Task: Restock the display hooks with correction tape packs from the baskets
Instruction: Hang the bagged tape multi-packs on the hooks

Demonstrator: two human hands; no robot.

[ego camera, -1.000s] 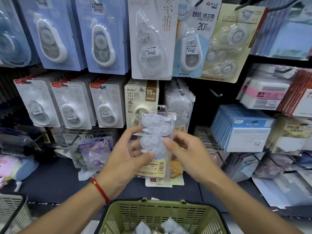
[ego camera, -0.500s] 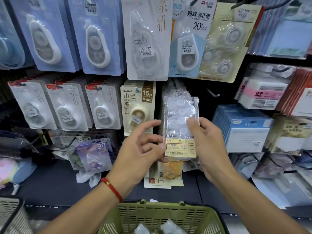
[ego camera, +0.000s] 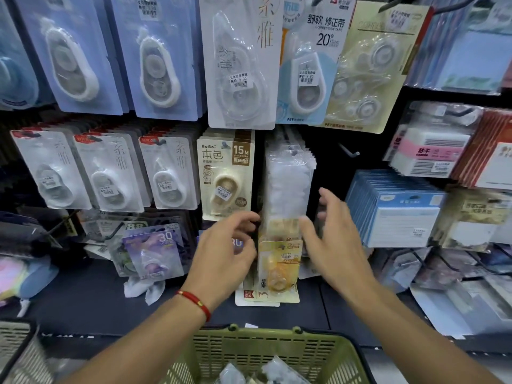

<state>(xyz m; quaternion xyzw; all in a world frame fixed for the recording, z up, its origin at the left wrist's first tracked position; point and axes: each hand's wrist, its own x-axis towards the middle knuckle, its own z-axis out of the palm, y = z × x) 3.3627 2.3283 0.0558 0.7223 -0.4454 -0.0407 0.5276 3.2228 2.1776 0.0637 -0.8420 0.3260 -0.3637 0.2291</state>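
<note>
Green basket [ego camera: 266, 353] with clear packs [ego camera: 279, 370] inside, left hand [ego camera: 221, 256] and right hand [ego camera: 332, 245] empty (fingers loosely spread)

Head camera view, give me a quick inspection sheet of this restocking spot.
Surface: dark shelf ledge under the hooks.
Job's things: clear correction tape packs hang on the centre hook; more packs lie in the green basket.
Clutter: loose packs lean on the ledge; one bare hook to the right.
Hands: left hand and right hand flank the hung packs, fingers relaxed, holding nothing.
Cables: nothing seen.
Surroundings: grey basket at lower left, blue boxes at right.
</note>
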